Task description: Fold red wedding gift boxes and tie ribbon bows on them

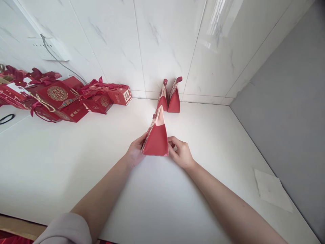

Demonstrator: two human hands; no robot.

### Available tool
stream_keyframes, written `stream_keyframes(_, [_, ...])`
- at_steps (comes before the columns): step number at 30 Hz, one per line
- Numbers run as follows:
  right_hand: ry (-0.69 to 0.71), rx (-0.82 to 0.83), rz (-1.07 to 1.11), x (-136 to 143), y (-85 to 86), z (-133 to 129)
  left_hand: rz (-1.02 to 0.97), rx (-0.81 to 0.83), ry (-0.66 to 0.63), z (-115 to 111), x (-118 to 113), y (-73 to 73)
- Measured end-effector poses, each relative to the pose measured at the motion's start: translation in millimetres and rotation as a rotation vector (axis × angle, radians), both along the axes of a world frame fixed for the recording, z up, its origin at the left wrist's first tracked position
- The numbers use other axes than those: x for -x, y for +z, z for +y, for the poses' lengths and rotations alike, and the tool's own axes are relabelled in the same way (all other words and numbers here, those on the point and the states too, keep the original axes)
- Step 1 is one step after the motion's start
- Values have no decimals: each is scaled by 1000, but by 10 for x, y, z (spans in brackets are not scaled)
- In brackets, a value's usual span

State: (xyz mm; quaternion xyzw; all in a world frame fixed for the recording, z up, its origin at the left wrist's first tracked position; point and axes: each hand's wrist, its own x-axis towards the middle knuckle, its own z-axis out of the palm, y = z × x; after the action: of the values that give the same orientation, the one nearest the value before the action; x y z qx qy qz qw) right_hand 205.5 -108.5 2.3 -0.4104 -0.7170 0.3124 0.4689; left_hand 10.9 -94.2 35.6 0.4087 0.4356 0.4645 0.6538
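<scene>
A red triangular paper gift box [156, 140] stands in front of me, its plain red end toward me and a pale flap showing near its peak. My left hand [136, 150] is closed on the box's left side, fingers partly hidden behind it. On the other side, my right hand [180, 151] has curled fingers touching the box's right edge. Behind it, two similar red triangular boxes, a left one [163, 99] and a right one [174, 100], stand side by side near the wall, each with a dark red tab at the top.
Several red gift boxes [59, 96] with ribbons and cords are grouped at the back left. A grey cable [58, 60] runs down from a wall socket [48, 48]. A white tissue [273, 189] lies at the right by the grey panel [291, 101]. A tiled wall [167, 44] borders the white table [162, 203].
</scene>
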Motion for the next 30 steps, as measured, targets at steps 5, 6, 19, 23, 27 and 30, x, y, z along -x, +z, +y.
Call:
stream_keyframes(5, [-6, 24, -6, 2, -2, -5, -37, 74, -22, 3, 4, 22])
stream_keyframes(6, [-9, 26, 0, 3, -2, -7, -48, 69, -36, 3, 6, 30])
stream_keyframes(19, [-47, 117, 39, -1, -53, 34, -450, 262, 63, 156, 89, -27])
stream_keyframes(23, [-42, 133, 38, -6, -55, 35, -430, 252, 93, 157, 124, -23])
stream_keyframes(27, [-45, 146, 49, -10, -50, 37, -375, 208, 40, 120, 100, -25])
stream_keyframes(30, [-52, 137, 57, -11, -46, 39, -312, 176, -9, 91, 76, -12])
